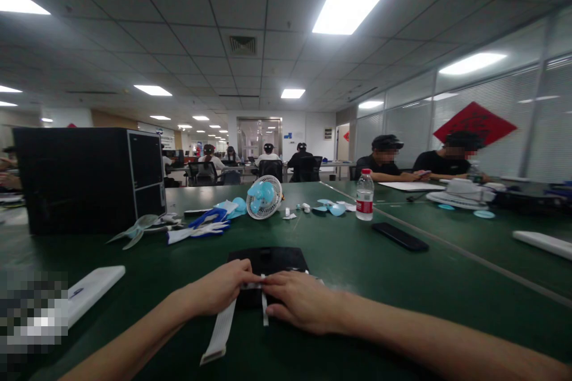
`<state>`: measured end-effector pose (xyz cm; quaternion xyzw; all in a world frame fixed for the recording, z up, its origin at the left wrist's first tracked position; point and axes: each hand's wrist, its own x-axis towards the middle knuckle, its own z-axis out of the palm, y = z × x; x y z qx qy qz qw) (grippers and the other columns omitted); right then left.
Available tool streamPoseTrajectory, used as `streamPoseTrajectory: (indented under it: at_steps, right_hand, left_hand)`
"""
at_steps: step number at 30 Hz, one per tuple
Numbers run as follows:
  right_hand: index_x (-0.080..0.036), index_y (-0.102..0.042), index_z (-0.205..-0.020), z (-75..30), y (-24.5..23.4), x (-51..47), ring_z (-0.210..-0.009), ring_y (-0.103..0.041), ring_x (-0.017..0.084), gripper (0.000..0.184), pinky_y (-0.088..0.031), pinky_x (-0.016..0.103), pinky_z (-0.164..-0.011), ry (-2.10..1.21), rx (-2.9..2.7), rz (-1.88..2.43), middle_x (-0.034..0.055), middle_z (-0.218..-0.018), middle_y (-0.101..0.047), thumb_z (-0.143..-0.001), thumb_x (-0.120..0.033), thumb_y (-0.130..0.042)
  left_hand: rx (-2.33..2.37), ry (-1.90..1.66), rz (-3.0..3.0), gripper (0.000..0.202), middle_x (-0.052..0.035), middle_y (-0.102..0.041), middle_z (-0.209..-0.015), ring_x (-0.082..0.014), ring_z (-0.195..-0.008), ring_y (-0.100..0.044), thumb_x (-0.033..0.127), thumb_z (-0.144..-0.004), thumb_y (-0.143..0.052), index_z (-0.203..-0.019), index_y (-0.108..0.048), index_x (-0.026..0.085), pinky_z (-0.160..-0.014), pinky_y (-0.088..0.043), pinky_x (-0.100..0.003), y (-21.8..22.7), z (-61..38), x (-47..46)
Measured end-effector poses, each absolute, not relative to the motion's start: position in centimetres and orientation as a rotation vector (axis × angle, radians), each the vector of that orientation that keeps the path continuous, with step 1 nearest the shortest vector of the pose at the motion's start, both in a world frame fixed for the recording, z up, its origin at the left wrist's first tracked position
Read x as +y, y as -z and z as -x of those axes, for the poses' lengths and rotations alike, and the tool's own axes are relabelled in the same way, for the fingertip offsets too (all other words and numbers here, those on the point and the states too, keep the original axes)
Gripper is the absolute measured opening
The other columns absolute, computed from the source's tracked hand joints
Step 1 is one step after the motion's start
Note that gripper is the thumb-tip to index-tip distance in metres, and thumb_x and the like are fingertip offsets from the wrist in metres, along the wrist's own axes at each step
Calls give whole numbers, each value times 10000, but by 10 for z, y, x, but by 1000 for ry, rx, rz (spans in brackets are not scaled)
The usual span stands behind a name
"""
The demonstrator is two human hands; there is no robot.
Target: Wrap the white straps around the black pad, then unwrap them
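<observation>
A dark, flat panel-like piece (268, 256) lies on the green table in front of me. My left hand (218, 289) rests over its left side, fingers curled and index finger pointing inward; anything under the fingers is hidden. My right hand (301, 300) lies on the right side, fingers stretched out flat and their tips almost meeting the left index finger. From beneath my left hand a white flat ribbon cable (220, 333) runs toward me. A narrow white strip (265, 314) hangs down beside my right thumb.
A black computer case (80, 178) stands at left, near blue-and-white gloves (201, 226). A small fan (264, 197), a water bottle (364, 195) and a black phone-like slab (400, 236) sit farther out. White slabs lie at both sides. Two people sit at right.
</observation>
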<state>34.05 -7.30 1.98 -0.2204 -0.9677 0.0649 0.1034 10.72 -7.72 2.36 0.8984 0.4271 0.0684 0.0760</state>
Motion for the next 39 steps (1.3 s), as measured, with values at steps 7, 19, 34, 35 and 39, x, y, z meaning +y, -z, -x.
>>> streamPoseTrajectory:
  at_steps: [7,19,34,35,39]
  right_hand:
    - [-178,-521,-1326,-349,-28,-70,-1218,-494,233,503,-366,385,-1041,-172,-2890,725,101,-1341,-536,-946,-468,-365]
    - [-168,-703,-963,-373,-45,-55,-870,-616,194,404,-450,300,-791,-74,-2939,1100,83,-1013,-654,-876,-494,-479]
    - [-188,-719,-876,-386,-60,-48,-842,-622,196,267,-456,293,-713,-49,-2946,1192,61,-943,-670,-841,-391,-549]
    - [-194,-720,-900,-385,-61,-48,-849,-622,197,261,-459,294,-716,-34,-2925,1167,60,-964,-670,-842,-383,-549]
    - [-193,-685,-1057,-376,-66,-43,-907,-615,215,289,-471,310,-756,31,-2833,1111,72,-1050,-659,-850,-338,-546]
  left_hand:
    - [1274,-204,-2667,424,0,-570,-1077,-156,-991,-544,110,-859,-386,-1124,-621,342,-884,-411,-283,-32,-104,-80]
    - [1389,-193,-2571,149,1,-594,-1033,-154,-925,-566,255,-852,-492,-912,-628,241,-814,-447,-266,-27,-90,-67]
    - [1452,-177,-2487,158,-9,-600,-1015,-168,-897,-568,302,-838,-501,-918,-622,239,-761,-455,-281,-29,-81,-65]
    - [1454,-184,-2487,161,-7,-601,-1016,-168,-901,-568,313,-839,-500,-915,-623,241,-763,-454,-282,-30,-81,-66]
    - [1554,-252,-2444,213,-14,-612,-1005,-166,-882,-576,357,-860,-462,-923,-618,228,-753,-453,-278,-35,-76,-61]
